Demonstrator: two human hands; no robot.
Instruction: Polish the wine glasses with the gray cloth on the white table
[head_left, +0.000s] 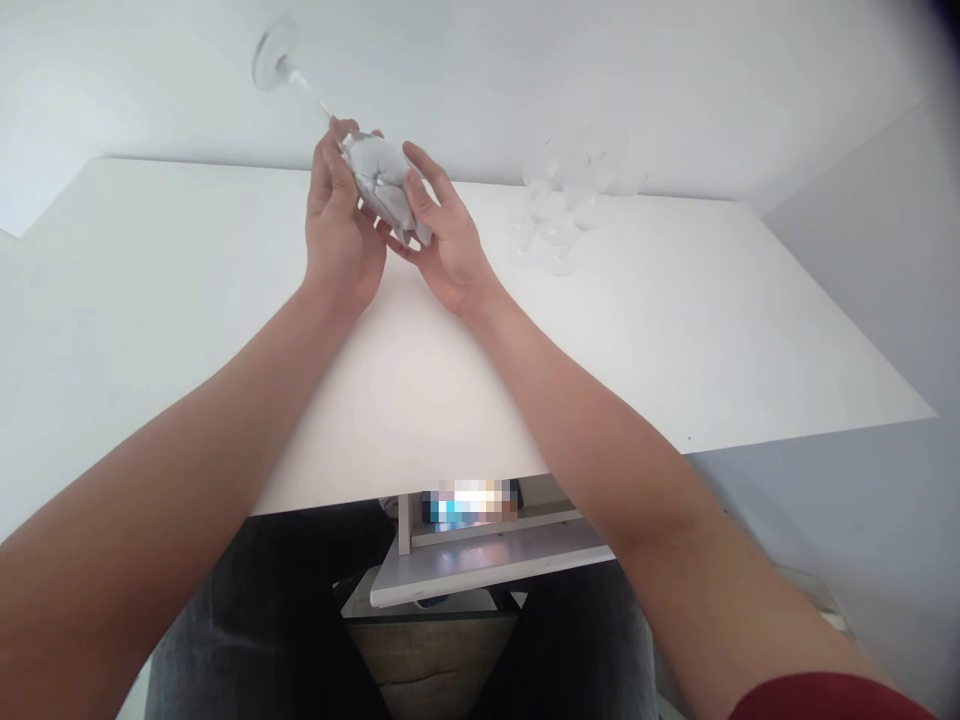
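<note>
A stemmed glass (298, 84) is held up over the far part of the table, tilted, its round foot pointing to the upper left. Crumpled pale grey material (381, 172), cloth or paper, covers the bowl; I cannot tell whether it lies around or inside it. My left hand (337, 205) has its fingers closed about the bowl near the stem. At the rim end, my right hand (448, 232) grips the crumpled material between thumb and fingers. The bowl itself is mostly hidden.
Several clear glasses (559, 205) stand close together at the back right of the white table (660, 330), near the wall. Below the front edge, an open drawer (487, 555) juts out above my lap, with a blurred-out bright item (471, 502) in it.
</note>
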